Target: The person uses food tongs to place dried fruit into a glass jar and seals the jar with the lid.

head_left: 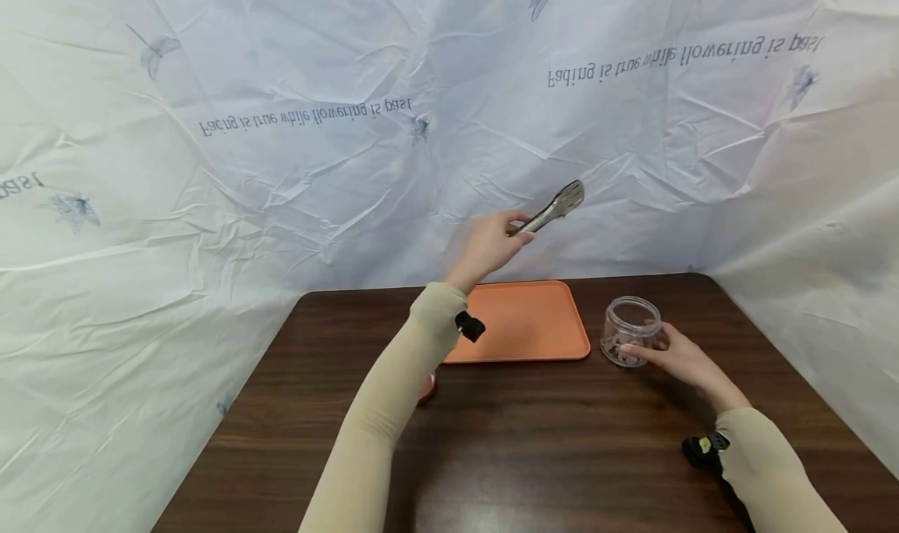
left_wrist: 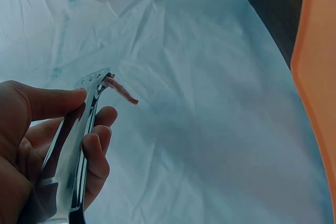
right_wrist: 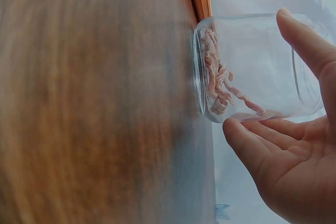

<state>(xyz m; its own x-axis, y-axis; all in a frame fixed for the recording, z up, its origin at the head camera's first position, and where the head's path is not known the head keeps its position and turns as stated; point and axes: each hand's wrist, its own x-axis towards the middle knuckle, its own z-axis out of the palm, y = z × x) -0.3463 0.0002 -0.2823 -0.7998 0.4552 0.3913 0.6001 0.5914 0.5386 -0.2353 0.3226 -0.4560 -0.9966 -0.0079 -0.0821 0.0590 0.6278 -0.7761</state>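
My left hand (head_left: pixel 488 244) grips metal tongs (head_left: pixel 555 207) above the far part of the table, their tips pointing up and to the right. In the left wrist view, the tongs' tips pinch a thin reddish-brown dried strip (left_wrist: pixel 123 92) that sticks out to one side. My right hand (head_left: pixel 684 359) holds a clear jar (head_left: pixel 632 330) by its side, thumb and fingers on opposite sides of the wall. The jar stands open-topped on the table. Several pale pinkish dried pieces (right_wrist: pixel 214 72) lie on its bottom, one leaning up the wall.
An orange tray (head_left: pixel 527 322) lies at the back of the dark wooden table (head_left: pixel 534 439), left of the jar. A round reddish object (head_left: pixel 427 387) is mostly hidden behind the left forearm. White printed sheeting (head_left: pixel 337 190) hangs behind the table and along both sides.
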